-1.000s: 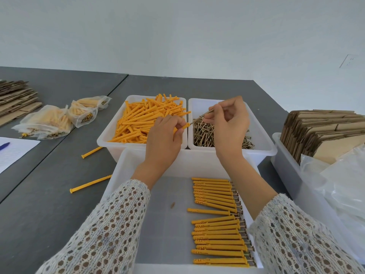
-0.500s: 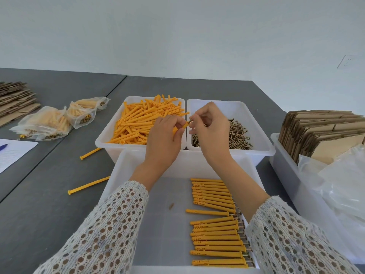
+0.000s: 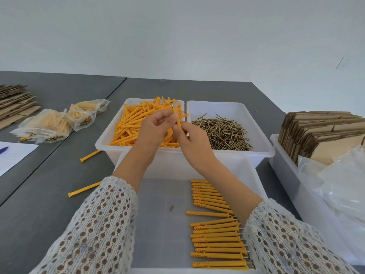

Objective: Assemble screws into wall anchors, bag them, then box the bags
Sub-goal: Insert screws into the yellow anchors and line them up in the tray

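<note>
Both hands meet above the two far bins. My left hand (image 3: 156, 127) pinches the top of an orange wall anchor (image 3: 178, 123) held nearly upright. My right hand (image 3: 189, 139) pinches the same anchor lower down. A screw head (image 3: 173, 104) sticks out of the anchor's top end. The left bin (image 3: 110, 133) is full of loose orange anchors (image 3: 134, 123). The right bin (image 3: 258, 135) holds a heap of brass screws (image 3: 223, 133). In the near tray (image 3: 150, 204) lie several finished anchors with screws (image 3: 215, 226), lined up in a column.
Two loose anchors (image 3: 85, 188) lie on the grey table left of the tray. Filled bags (image 3: 49, 125) sit at the far left beside flat cardboard (image 3: 15, 103) and a paper sheet (image 3: 13, 157). A bin (image 3: 292, 175) at right holds folded boxes (image 3: 324, 133) and empty plastic bags (image 3: 339, 184).
My right hand brought a screw from the screw bin to the anchor in my left hand and pushed it in. Both hands then turned the anchor from lying sideways to nearly upright.
</note>
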A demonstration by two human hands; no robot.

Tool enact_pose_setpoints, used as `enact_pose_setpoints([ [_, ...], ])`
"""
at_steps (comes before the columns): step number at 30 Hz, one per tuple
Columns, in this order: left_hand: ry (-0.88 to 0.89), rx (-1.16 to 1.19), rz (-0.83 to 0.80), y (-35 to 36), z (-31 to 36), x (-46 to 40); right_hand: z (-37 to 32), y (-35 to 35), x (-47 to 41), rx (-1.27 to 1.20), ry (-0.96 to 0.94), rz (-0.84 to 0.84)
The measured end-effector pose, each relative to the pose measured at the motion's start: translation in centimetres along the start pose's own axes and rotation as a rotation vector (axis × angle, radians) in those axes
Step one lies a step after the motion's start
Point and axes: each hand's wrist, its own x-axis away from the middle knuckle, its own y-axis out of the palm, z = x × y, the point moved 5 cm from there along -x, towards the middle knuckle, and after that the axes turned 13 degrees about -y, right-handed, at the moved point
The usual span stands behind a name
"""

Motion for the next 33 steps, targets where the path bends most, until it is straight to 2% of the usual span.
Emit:
enact_pose_setpoints([
  [6, -0.154, 0.027, -0.197, -1.0, -1.0, -0.5, -0.8, 0.6, 0.1, 0.071, 0.032, -0.19],
  [10, -0.313, 0.456, -0.014, -3.6, -1.8, -1.3, -1.5, 1.6, 0.5, 0.016, 0.005, -0.408],
  [12, -0.355, 0.68, 0.028, -4.6, -2.3, -1.3, -1.8, 2.4, 0.8, 0.123, -0.048, -0.555],
  [14, -0.321, 0.913, -0.005, -5.2, -2.1, -1.3, -1.7, 3.7, 1.8, 0.323, -0.114, -0.741],
  [17, -0.217, 1.069, -0.028, -6.5, -1.2, -1.4, -1.6, 6.6, 4.3, 0.655, -0.195, -0.945],
  [20, -0.216, 0.959, 0.062, -6.9, -1.3, -1.4, -2.0, 8.5, 5.1, 0.8, -0.266, -0.954],
  [22, -0.221, 0.802, 0.14, -6.9, -1.6, -1.5, -1.9, 8.9, 4.8, 0.799, -0.257, -0.936],
  [25, -0.224, 0.643, 0.159, -6.0, -1.7, -1.6, -1.6, 9.1, 4.8, 0.778, -0.261, -0.92],
  [33, -0.232, 0.606, 0.189, -5.3, -2.0, -1.5, -1.5, 8.5, 4.1, 0.658, -0.237, -0.872],
])
